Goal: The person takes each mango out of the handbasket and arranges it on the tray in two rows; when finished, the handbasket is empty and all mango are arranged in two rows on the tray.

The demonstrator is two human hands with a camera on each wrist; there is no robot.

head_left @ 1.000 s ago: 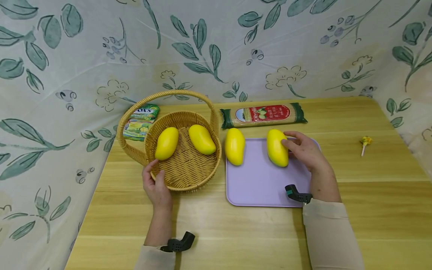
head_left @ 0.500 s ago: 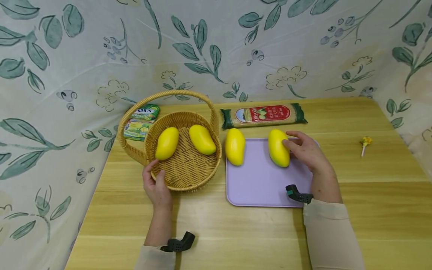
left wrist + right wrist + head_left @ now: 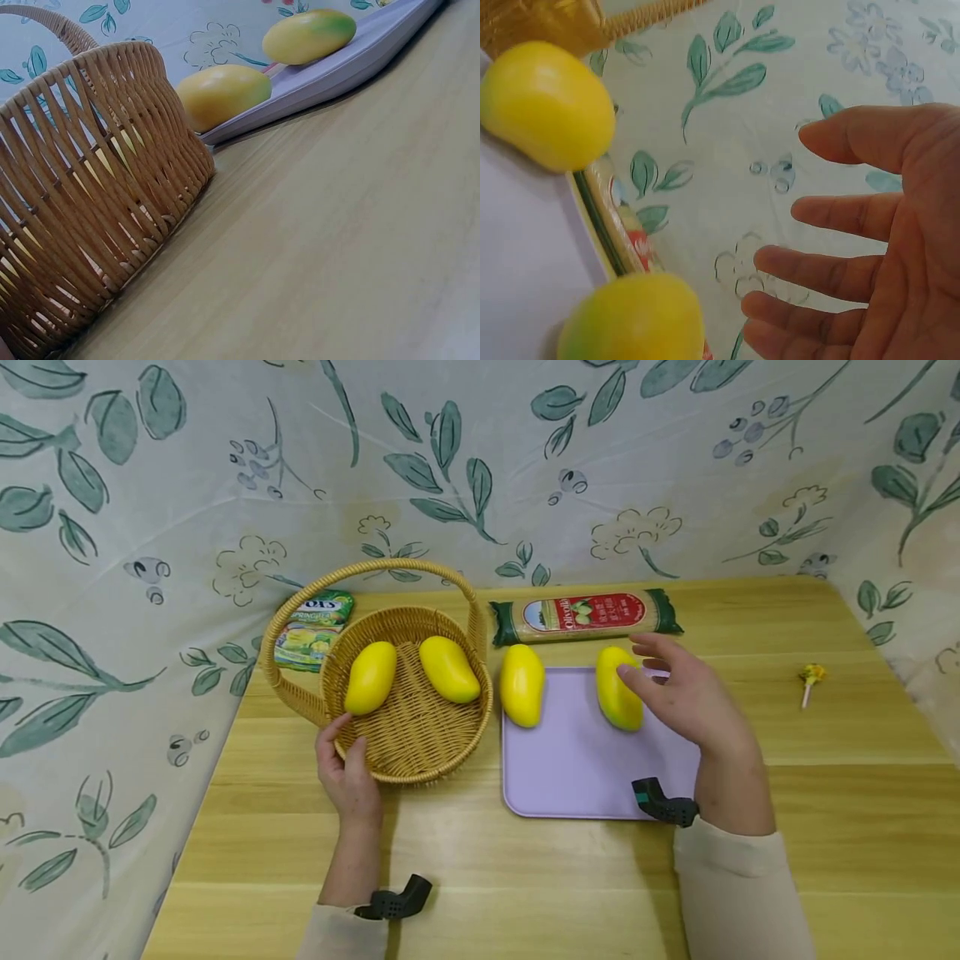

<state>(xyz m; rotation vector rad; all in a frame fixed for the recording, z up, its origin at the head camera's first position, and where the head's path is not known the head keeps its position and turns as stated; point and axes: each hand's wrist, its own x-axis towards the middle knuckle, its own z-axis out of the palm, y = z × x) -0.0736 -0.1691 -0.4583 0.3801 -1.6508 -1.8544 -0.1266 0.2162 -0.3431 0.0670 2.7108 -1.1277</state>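
Two yellow mangoes, the left one (image 3: 371,678) and the right one (image 3: 450,670), lie inside a round wicker basket (image 3: 408,760). My left hand (image 3: 352,785) holds the basket's front-left rim, thumb over the edge; the left wrist view shows the woven outer wall (image 3: 97,195) and hardly any of the hand. A third mango (image 3: 522,687) lies on the left edge of a lilac tray (image 3: 577,777). On the tray's far right part lies a fourth mango (image 3: 618,689). My right hand (image 3: 690,702) hovers beside it, fingers spread and holding nothing, apart from the mango in the right wrist view.
Behind the tray lies a pasta packet (image 3: 588,615) with green ends. A green packet (image 3: 311,631) shows behind the basket, partly hidden by its tall handle (image 3: 382,564). A small yellow lollipop (image 3: 812,677) lies far right on the wooden table (image 3: 480,877). Leaf-print cloth hangs behind.
My right hand has let go of the mango on the tray's right part and lifted with fingers spreading. That mango had shifted slightly right before. The left hand and basket stay put.
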